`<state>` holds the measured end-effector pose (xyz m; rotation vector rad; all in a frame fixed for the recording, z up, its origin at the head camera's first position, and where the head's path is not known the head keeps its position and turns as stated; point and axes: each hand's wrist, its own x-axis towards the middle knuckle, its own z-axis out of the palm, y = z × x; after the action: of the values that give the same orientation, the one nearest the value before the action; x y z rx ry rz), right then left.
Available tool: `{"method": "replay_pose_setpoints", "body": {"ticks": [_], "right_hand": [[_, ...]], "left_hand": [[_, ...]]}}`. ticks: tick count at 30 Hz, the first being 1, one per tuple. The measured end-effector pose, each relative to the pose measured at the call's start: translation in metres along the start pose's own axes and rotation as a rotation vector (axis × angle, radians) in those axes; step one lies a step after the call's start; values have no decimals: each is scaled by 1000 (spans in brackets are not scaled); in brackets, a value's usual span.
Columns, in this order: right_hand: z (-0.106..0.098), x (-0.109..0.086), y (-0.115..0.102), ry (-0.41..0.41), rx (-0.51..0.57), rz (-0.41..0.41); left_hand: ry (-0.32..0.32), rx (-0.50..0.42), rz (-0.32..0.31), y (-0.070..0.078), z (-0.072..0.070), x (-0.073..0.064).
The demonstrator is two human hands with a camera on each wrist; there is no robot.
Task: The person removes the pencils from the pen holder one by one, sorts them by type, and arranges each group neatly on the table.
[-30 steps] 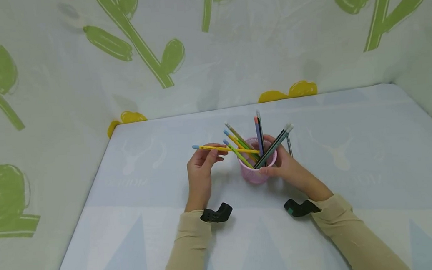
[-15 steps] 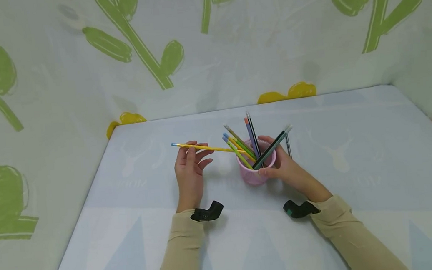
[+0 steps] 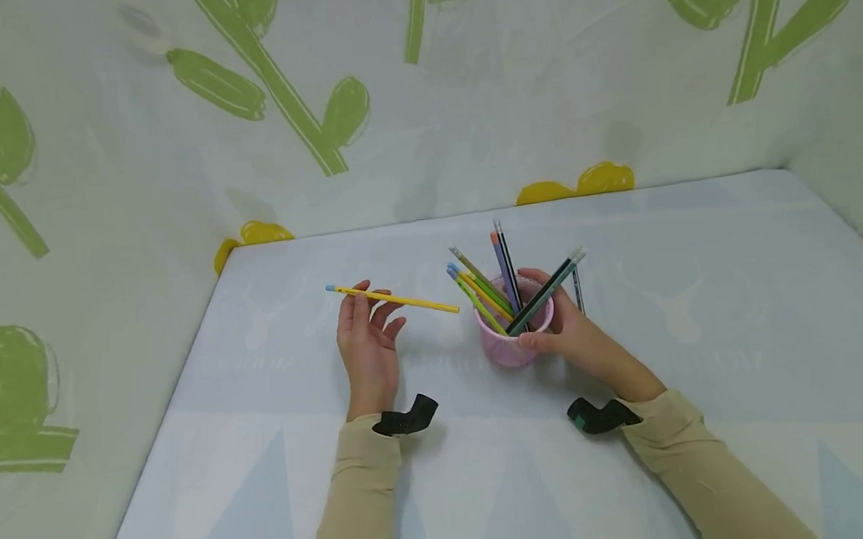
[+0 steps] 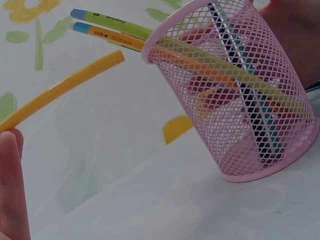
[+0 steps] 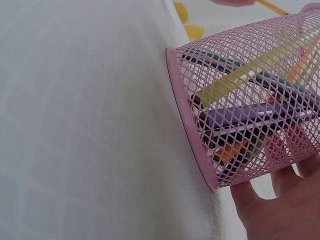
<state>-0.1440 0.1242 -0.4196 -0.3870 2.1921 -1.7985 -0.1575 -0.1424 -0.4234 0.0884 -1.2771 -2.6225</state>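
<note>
Between thumb and fingers, my left hand (image 3: pixel 368 349) pinches a yellow pencil (image 3: pixel 419 303) with a blue end at its left. The pencil lies nearly level in the air, its right end just short of a pink mesh pencil cup (image 3: pixel 508 353). My right hand (image 3: pixel 582 336) grips this cup from its right side, thumb at the front of the rim. Several pencils lean in the cup, among them a lime green pencil (image 4: pixel 112 24), a yellow-orange pencil (image 4: pixel 110 36) and a purple pencil (image 5: pixel 240 115). The left wrist view shows only fingers (image 4: pixel 11 180) at the yellow pencil.
A dark thin pencil (image 3: pixel 579 291) shows just behind my right hand. The table has a pale cloth (image 3: pixel 491 482) with blue triangles. Behind it hangs a white sheet (image 3: pixel 539 86) with green plant prints. Black wrist cameras (image 3: pixel 406 416) sit at both cuffs.
My left hand has moved left with the yellow pencil, whose right end has come away from over the cup. The pencils in the cup have shifted slightly; the right hand stays put.
</note>
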Motion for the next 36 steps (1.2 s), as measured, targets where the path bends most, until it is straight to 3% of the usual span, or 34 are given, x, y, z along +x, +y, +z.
{"method": "replay_pose_setpoints", "body": {"ticks": [8,11,16,25,36], "right_hand": [[1,0,4,0,14,9],[1,-1,4,-4,13,18],[-1,0,3,-4,17,-16],[-1,-2,2,-10,17,-9],[-2,1,2,-7,-2,2]], "left_hand": [[56,138,-175,-7,-3,2],[60,182,-207,-10,-3,2],[29,295,-189,-14,-1,3],[-48,660,-179,-20,2,0],[-171,1150,-53,-29,6,-2]]}}
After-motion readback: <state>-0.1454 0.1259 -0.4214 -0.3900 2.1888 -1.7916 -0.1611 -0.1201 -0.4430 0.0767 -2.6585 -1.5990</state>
